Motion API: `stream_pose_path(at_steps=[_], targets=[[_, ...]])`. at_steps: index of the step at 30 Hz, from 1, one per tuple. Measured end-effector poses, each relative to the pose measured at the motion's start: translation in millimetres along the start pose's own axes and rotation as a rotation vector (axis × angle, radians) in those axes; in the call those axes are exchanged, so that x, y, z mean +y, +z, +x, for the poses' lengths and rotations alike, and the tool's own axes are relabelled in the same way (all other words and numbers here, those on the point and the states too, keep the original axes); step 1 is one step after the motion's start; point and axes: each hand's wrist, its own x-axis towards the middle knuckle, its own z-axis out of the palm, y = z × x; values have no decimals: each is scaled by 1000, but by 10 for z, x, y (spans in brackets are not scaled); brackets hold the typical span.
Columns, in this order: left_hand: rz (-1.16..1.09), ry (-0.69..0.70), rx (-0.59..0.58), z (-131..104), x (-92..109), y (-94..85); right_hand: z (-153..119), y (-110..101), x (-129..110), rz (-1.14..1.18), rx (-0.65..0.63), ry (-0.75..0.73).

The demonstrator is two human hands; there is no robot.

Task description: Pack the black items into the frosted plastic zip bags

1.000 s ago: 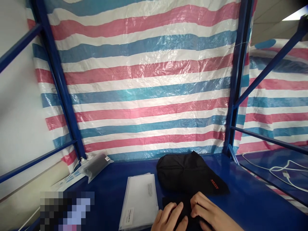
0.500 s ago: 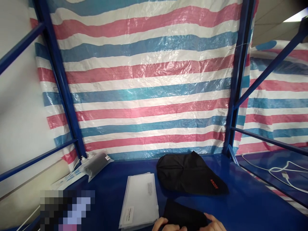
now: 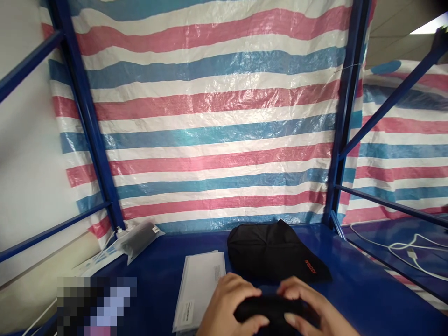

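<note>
Near the bottom edge, a folded black cloth item (image 3: pixel 271 311) is held between both hands. My left hand (image 3: pixel 234 305) grips its left side, thumb in front and fingers over the top. My right hand (image 3: pixel 311 305) holds the right side in the same way. Behind them a larger black fabric bag (image 3: pixel 273 252) with orange lettering lies flat on the blue surface. Left of it is a stack of flat translucent packets (image 3: pixel 199 284) with printed labels, partly covered by my left hand.
A grey item in clear plastic (image 3: pixel 142 240) lies at the back left, beside a blue post (image 3: pixel 87 121). Striped sheeting (image 3: pixel 217 135) hangs behind the blue surface (image 3: pixel 371 298). White cables (image 3: pixel 416 252) lie at the right. A pixelated patch covers the lower left.
Both hands have come up and further into view, now around the black cloth item. It looks more bunched or rolled than the flat shape seen before.
</note>
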Motion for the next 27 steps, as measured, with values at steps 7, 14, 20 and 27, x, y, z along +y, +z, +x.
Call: stream_pose_path(at_steps=[7,14,20,27], targets=[[-33,-86,-23,685,-233,-535,1319,133,-262,-145,-265,-60],[19,-135,227,761,-990,-622,1932,349,164,234,-214,-22],[351,-276,13,493,-1299,-455,1802,485,613,680,57,164],[290,-323,-85,364,-1407,-440,1845,530,894,1010,275,369]])
